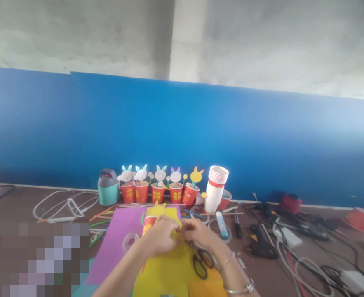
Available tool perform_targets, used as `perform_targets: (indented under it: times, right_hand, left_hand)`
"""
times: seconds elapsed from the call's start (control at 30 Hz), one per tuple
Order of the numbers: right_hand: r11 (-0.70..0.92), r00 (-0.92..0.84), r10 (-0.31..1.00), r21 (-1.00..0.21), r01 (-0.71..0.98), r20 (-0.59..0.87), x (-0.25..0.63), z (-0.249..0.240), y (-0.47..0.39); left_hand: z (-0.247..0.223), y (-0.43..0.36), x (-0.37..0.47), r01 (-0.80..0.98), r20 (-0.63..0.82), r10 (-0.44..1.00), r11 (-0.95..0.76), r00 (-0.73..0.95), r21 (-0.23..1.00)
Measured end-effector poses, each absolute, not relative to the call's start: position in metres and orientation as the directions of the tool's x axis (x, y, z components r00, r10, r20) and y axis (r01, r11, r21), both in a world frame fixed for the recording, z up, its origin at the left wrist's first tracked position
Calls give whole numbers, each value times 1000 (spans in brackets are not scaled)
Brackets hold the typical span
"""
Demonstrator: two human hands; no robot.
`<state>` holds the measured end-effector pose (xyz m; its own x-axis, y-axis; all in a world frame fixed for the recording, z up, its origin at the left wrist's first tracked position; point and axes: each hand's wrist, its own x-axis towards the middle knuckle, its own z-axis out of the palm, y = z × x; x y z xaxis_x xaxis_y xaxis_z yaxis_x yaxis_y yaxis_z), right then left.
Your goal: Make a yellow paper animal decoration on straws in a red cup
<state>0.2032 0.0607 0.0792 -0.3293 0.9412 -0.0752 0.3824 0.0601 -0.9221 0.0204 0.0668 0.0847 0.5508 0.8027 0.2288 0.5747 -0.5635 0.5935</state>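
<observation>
My left hand (161,236) and my right hand (202,234) meet over a yellow paper sheet (166,268), fingers pinched close together. What they pinch, if anything, is too small and blurred to make out. Just left of my left hand stands a red paper cup (149,223), partly hidden by it, with a yellow paper animal head (158,208) above its rim. Black-handled scissors (200,266) lie below my right hand. A roll of clear tape (130,242) rests on the purple paper (107,260) to the left.
Along the blue partition (175,123) stand several red cups (158,193) bearing paper animal heads, and a stack of white cups (215,189). A teal container (108,189) is at left. A glue stick (221,225), a glue gun (261,244) and tangled cables (293,264) lie at right.
</observation>
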Motion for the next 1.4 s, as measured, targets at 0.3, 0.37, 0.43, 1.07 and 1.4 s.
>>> perform_targets:
  times: [0.3,0.37,0.43,1.07,1.4]
  right_hand:
    - [126,-337,940,-875,468,-46,212,77,64]
    - [158,-329,944,-887,433,8,209,80,63]
    - [164,-316,948,-897,411,29,207,82,62]
    - [74,86,992,-984,160,89,209,92,64]
    - [633,-162,662,-430,644,732,186,102,46]
  left_hand:
    - [87,69,21,638,186,862,-479,471,603]
    - [86,70,21,637,183,866,-472,466,609]
    - [85,71,21,629,186,866,-469,463,619]
    - [93,68,21,526,375,844,-533,384,663]
    - [96,71,33,-161,86,963,-46,256,986]
